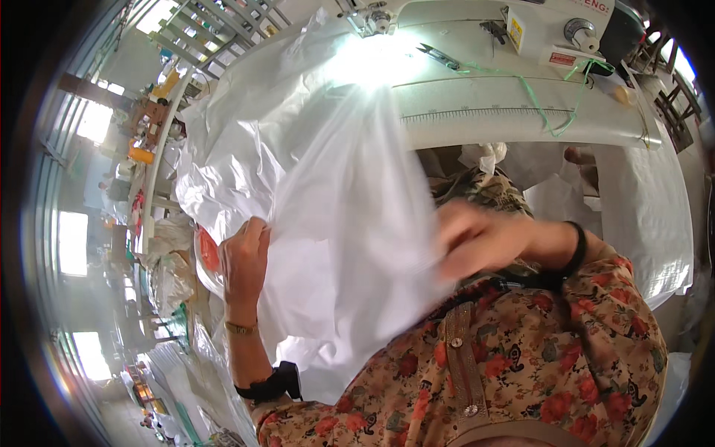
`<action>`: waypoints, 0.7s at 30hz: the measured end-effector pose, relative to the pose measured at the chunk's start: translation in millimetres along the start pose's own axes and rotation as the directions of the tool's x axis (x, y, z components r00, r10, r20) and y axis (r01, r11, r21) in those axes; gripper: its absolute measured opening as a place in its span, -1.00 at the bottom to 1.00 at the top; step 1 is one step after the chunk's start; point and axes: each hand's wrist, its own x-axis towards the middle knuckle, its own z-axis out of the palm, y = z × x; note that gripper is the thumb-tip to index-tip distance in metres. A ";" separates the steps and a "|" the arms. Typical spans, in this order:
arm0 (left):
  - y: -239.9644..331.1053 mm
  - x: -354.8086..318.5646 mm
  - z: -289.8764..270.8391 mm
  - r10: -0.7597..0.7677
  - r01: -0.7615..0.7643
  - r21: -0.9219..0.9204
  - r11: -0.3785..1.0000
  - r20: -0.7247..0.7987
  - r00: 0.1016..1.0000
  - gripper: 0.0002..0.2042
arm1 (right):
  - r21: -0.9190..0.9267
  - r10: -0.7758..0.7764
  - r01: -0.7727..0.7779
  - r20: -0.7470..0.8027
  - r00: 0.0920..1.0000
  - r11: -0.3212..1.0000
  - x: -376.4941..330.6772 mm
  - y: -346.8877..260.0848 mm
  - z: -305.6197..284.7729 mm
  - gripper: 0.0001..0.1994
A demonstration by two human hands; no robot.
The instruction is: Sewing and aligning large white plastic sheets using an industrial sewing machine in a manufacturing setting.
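Observation:
A thin white fabric sheet [335, 216] stretches in folds from the brightly lit needle area of a sewing machine [462, 37] down to my lap. My left hand [247, 257] grips its left side, the fingers closed on the material. On the opposite edge is my right hand [477, 237], smeared by motion, with curled fingers that appear to pinch the cloth. Glare hides the needle and presser foot.
Thread snips [438, 56] lie on the machine bed beside a loose green thread [532, 97]. More shiny white sheeting [231, 149] covers the table at left. A red round object [208, 249] sits beside my left hand. A slatted rack [216, 30] stands behind.

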 end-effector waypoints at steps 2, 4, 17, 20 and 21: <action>-8.0 -7.1 -1.9 -0.018 0.017 0.103 0.994 0.003 1.000 -0.85 | 0.261 -0.010 0.044 -0.130 0.991 0.964 -22.9 -15.6 -13.2 -0.81; -15.3 1.4 15.3 0.020 -0.022 0.091 0.996 0.027 0.999 -0.85 | 0.174 0.431 -0.400 -0.215 0.876 0.900 -76.6 5.1 -19.4 -0.75; 35.0 -13.0 -38.7 -0.170 0.140 -0.255 0.957 -0.100 0.980 -0.82 | -0.355 0.401 -0.601 -0.496 0.770 0.716 -13.5 14.7 -20.8 -0.64; 50.1 13.2 -33.5 -0.114 0.080 -0.360 0.929 -0.075 0.991 -0.81 | 0.147 0.548 -0.594 -0.601 0.582 0.791 17.6 73.2 -45.8 -0.63; 55.0 17.2 -38.2 -0.088 0.055 -0.357 0.933 -0.076 0.993 -0.80 | 0.252 0.553 -0.536 -0.643 0.530 0.806 34.3 83.8 -47.9 -0.66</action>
